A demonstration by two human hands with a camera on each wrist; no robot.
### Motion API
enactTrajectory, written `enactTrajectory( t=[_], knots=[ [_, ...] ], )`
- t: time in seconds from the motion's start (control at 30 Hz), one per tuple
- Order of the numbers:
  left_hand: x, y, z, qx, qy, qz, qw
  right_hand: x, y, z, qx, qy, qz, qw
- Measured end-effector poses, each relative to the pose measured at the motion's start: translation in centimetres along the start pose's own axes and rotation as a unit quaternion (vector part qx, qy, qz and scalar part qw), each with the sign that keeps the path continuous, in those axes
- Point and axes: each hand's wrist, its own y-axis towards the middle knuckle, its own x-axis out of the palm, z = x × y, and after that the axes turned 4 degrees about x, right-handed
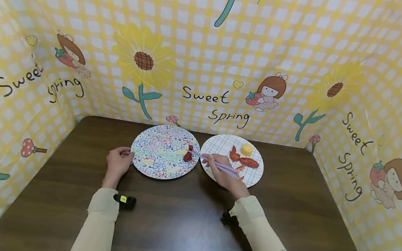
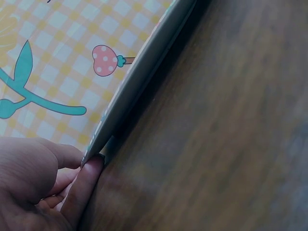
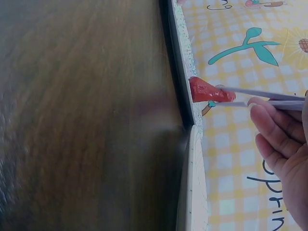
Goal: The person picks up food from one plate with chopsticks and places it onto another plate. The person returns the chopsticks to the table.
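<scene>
"How many plates?"

"Two, side by side — a speckled plate and a checked plate. The left hand pinches the first one's left rim."

"The right hand?"

"Gripping two chopsticks, tips against one red piece by the speckled plate's right edge."

"Others?"

"One yellow block, at least three orange-red chunks on the checked plate. The table stretches widest in front — far rims near its back edge."
</scene>
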Motion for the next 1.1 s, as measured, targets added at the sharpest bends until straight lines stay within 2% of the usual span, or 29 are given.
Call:
enactTrajectory(
  t=[0.2,0.4,0.83,1.1],
  knots=[
    [0.0,-0.1,-0.1,0.004,0.000,0.010,0.9999,0.2,0.5,0.0,0.015,-0.011,-0.013,0.9997],
    [0.2,-0.2,-0.1,-0.004,-0.001,0.005,1.0000,0.8,1.0,0.4,0.024,-0.023,-0.018,0.9993],
    [0.3,0.0,0.2,0.008,0.001,0.013,0.9999,1.4,1.4,1.1,-0.032,-0.036,0.003,0.9988],
    [0.2,-0.1,0.0,0.014,0.001,0.010,0.9999,0.6,1.0,0.5,-0.007,-0.030,0.015,0.9994]
  ],
)
